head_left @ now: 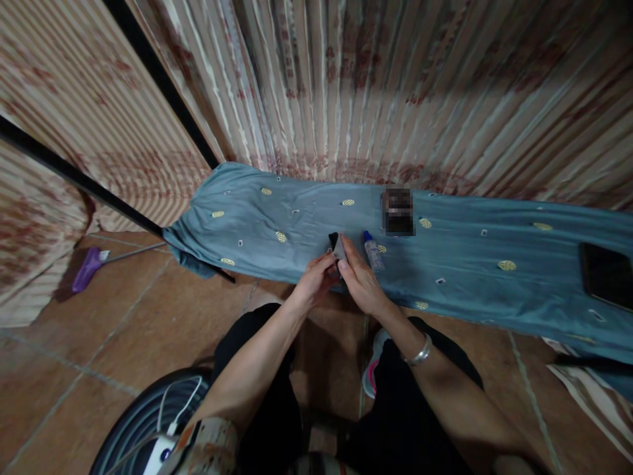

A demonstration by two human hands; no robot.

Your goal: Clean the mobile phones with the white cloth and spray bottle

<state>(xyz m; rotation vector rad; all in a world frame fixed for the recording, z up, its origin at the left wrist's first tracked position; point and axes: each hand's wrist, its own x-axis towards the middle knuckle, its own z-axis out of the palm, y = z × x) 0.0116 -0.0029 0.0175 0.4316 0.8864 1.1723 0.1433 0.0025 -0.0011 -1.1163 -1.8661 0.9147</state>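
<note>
My left hand [315,280] and my right hand [362,282] meet over the front edge of the cloth-covered surface. Between their fingers is a small grey and black piece [339,247], partly hidden, whose kind I cannot make out. Both hands are closed on it. Just right of my right hand lies a small clear bottle [374,256] with a blue cap, perhaps glue. Farther back is a dark item [398,211] blurred into blocks.
A blue cloth [316,224] with yellow pineapple prints covers the narrow surface. A dark phone [607,274] lies at its right end. Striped curtains [336,86] hang behind; black poles [163,86] slant at left. A purple broom [88,269] lies on the tiled floor.
</note>
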